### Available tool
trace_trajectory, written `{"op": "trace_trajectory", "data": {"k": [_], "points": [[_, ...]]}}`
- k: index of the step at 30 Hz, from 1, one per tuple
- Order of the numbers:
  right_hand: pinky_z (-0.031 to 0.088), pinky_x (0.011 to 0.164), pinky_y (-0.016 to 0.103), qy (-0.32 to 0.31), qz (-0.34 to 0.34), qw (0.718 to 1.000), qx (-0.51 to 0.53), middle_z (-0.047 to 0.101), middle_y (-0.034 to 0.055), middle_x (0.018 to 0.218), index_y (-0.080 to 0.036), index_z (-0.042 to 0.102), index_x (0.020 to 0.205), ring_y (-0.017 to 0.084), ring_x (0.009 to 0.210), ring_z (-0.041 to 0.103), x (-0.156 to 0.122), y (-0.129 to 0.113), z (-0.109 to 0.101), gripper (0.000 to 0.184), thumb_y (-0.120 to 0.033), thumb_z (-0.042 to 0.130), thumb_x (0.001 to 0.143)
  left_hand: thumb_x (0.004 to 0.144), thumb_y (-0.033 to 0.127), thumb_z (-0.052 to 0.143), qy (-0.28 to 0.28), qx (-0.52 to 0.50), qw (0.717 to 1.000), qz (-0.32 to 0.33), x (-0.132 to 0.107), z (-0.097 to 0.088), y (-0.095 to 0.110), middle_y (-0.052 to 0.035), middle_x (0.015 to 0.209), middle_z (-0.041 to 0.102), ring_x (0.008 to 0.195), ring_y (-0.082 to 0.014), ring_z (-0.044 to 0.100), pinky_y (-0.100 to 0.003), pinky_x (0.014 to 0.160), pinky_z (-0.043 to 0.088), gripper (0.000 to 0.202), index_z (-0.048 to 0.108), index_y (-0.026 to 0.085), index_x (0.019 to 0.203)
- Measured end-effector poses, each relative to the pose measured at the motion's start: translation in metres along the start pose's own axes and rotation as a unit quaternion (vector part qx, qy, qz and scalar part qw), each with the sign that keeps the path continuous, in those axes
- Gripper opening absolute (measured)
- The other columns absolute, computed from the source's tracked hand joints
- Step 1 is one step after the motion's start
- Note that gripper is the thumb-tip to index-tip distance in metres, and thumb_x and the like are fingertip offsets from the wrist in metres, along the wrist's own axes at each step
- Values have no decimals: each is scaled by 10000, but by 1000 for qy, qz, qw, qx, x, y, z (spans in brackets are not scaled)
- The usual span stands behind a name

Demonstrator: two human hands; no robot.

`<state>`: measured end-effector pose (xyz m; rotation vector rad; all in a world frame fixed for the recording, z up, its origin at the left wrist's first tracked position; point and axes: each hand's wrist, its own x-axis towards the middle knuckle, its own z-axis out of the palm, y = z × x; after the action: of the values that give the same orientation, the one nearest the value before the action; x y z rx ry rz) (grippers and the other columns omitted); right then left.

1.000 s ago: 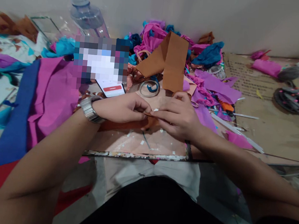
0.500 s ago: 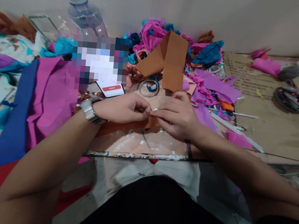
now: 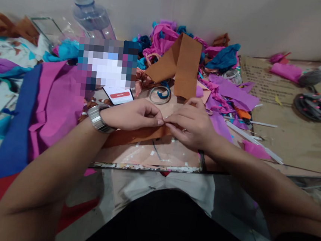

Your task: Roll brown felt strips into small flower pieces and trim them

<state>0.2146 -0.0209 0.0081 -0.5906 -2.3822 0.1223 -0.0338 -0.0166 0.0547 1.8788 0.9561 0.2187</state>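
Observation:
My left hand, with a metal watch on its wrist, pinches the upper edge of a brown paper strip with thumb and forefinger. My right hand meets it from the other side, its fingertips closed on the same strip. The two sets of fingertips touch or nearly touch, and the pinched part is mostly hidden. The strip runs left under my left hand, low over the table. Just beyond the hands lie a ring-shaped roll and a folded brown strip.
A phone, partly blurred, stands behind my left hand, with a clear bottle beyond. Pink sheets and a blue sheet hang over the table edge at left. White sticks and cardboard lie at right.
The fingertips have shifted slightly at the pinched edge, and more of the brown strip shows flat below them. Everything else stays in place.

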Motion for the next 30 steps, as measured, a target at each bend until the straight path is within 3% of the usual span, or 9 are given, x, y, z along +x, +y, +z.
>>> {"op": "trace_trajectory", "data": {"k": [11,21,30], "points": [[353,1003,474,-16,32,999,9,819,22,980,-242,743,1018,206,917,701,0,-2,1,118,-256,626,1007,954,362,617,38,27,998,39,2,4,-3,6,714,673,650,-104,536,-222,646,413,270,753,158,841],[336,972,455,-27,78,996,44,794,13,995,-237,690,964,213,977,696,1,-3,4,92,-245,611,1009,929,326,595,88,60,994,27,0,13,7,15,670,651,621,-100,518,-226,615,397,271,701,154,749],[397,904,425,6,108,990,90,753,47,1048,-216,706,891,238,1013,678,5,-3,0,54,-206,679,936,976,312,576,123,123,981,81,-3,18,10,25,658,628,601,-96,506,-243,616,378,285,683,157,763]]}}
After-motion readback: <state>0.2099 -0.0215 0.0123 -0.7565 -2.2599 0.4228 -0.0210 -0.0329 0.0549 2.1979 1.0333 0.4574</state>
